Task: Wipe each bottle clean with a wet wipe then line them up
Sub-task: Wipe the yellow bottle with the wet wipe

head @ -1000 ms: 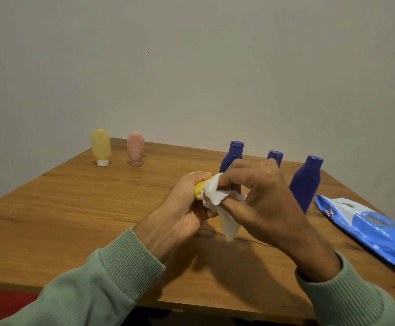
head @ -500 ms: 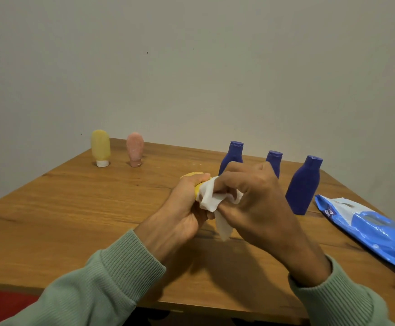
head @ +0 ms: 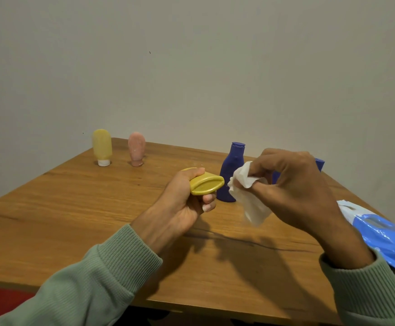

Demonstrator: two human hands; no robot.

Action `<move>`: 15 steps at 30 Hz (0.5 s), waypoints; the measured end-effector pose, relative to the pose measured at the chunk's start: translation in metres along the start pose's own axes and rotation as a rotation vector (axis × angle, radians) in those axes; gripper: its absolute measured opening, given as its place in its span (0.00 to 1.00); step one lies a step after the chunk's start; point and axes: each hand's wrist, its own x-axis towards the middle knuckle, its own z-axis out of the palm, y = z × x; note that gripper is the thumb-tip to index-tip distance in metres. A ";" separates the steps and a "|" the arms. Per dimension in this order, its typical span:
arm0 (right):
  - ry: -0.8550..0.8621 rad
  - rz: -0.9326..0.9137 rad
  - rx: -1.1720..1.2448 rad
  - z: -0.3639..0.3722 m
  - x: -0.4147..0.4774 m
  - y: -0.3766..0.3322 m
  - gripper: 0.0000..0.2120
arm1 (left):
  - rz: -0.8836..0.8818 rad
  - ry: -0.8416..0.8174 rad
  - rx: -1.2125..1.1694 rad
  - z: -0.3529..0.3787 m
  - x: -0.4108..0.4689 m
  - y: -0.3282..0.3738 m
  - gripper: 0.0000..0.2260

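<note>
The step in hand looks like the wiping of one bottle. The left hand [head: 180,208] holds an opaque mustard-yellow plastic bottle [head: 206,184] above the middle of the wooden desk [head: 74,208], its fingers [head: 209,205] curled round the body, the flat oval end facing three o'clock. Just apart from it, at three o'clock, the right hand [head: 295,191] pinches a crumpled white wet wipe [head: 250,203], which hangs loose. The bottle's end looks matte and smooth, with a seam across it and no visible dirt. I judge the next move calls for either pressing wipe to bottle, or standing it by the translucent yellow tube [head: 102,147] and pink tube [head: 136,148] at ten o'clock.
</note>
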 end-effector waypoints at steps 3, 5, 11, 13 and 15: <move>-0.022 -0.026 0.010 0.006 -0.001 -0.003 0.06 | 0.000 -0.003 0.017 0.002 -0.002 -0.002 0.09; -0.013 -0.048 0.016 0.012 -0.002 -0.005 0.06 | 0.001 0.003 0.025 0.003 -0.002 -0.004 0.09; -0.028 -0.102 0.045 0.029 -0.005 -0.019 0.09 | 0.000 0.015 0.046 0.003 -0.003 -0.004 0.09; -0.007 -0.087 0.045 0.023 -0.003 -0.013 0.12 | 0.002 0.001 0.046 0.004 -0.003 -0.003 0.09; 0.024 -0.062 0.023 0.018 -0.001 -0.007 0.10 | 0.006 0.000 0.036 0.005 -0.003 -0.002 0.09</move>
